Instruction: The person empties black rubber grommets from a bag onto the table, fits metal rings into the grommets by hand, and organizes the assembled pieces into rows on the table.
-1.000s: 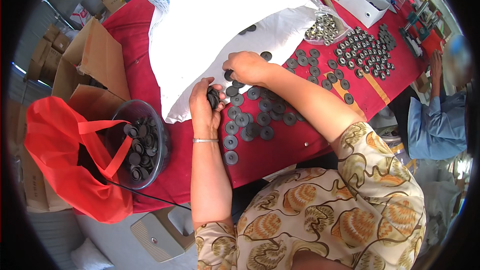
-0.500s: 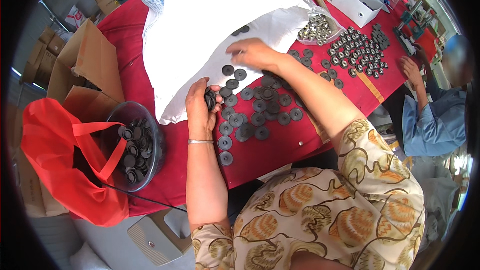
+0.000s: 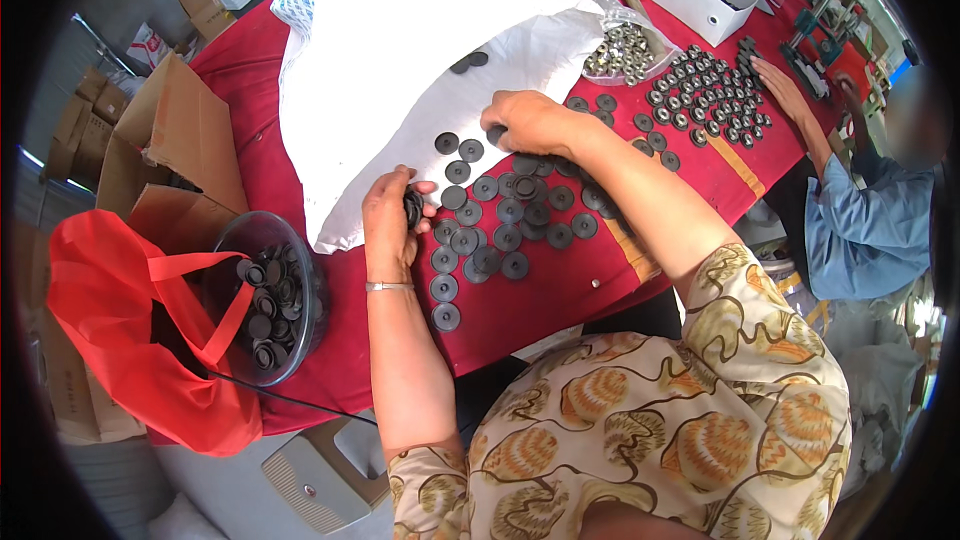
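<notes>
Left hand (image 3: 390, 225), centre frame — clenched on a small stack of dark discs (image 3: 412, 208); right hand (image 3: 535, 122) — fingertips pinching one disc from the loose discs (image 3: 500, 225) spread on the red table (image 3: 560, 290); bowl (image 3: 268, 295), lower left, partly filled — many discs left, by appearance.

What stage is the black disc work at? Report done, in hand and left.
Done: a clear round bowl beside the red bag already holds many flat black round discs. In hand: the left hand grips a small stack of discs; the right hand rests on loose ones. Left: dozens of loose discs lie on the red table.
</notes>
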Demonstrator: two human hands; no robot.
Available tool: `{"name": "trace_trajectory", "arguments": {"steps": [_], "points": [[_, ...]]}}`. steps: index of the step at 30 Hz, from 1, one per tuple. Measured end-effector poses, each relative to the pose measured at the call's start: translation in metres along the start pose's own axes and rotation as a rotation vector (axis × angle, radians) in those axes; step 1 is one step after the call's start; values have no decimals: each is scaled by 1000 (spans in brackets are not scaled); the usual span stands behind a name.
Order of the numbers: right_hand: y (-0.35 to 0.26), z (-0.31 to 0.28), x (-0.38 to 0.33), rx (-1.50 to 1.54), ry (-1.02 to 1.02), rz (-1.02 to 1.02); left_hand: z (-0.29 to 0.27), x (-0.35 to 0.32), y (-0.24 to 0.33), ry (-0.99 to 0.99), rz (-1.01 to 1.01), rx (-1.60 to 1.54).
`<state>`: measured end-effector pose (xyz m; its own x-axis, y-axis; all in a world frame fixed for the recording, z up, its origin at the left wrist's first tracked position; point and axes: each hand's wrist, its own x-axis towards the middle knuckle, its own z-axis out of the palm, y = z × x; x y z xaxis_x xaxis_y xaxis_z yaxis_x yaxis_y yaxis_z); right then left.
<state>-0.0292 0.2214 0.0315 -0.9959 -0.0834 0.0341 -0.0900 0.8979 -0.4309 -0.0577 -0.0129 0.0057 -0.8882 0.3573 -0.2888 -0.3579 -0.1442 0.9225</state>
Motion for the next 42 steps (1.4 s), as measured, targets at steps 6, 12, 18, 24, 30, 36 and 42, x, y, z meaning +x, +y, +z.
{"name": "trace_trajectory", "arguments": {"steps": [6,12,18,24,30,36,42], "points": [[-53,11,-9,-164,-39,-263,-2,0,6,71,121,-153],[-60,34,3,-19,-189,-305,-6,4,2,69,124,-260],[-46,30,16,263,-86,-55,-7,3,3,74,95,-287],[-49,39,21,396,-62,-86,-8,3,2,59,105,-211],[-15,47,19,-62,250,-337,-3,4,2,23,129,-202],[-24,72,-46,-205,161,-264,1,-17,10,-265,164,63],[1,57,-94,-173,407,-311,3,-86,56,-256,543,-25]]}}
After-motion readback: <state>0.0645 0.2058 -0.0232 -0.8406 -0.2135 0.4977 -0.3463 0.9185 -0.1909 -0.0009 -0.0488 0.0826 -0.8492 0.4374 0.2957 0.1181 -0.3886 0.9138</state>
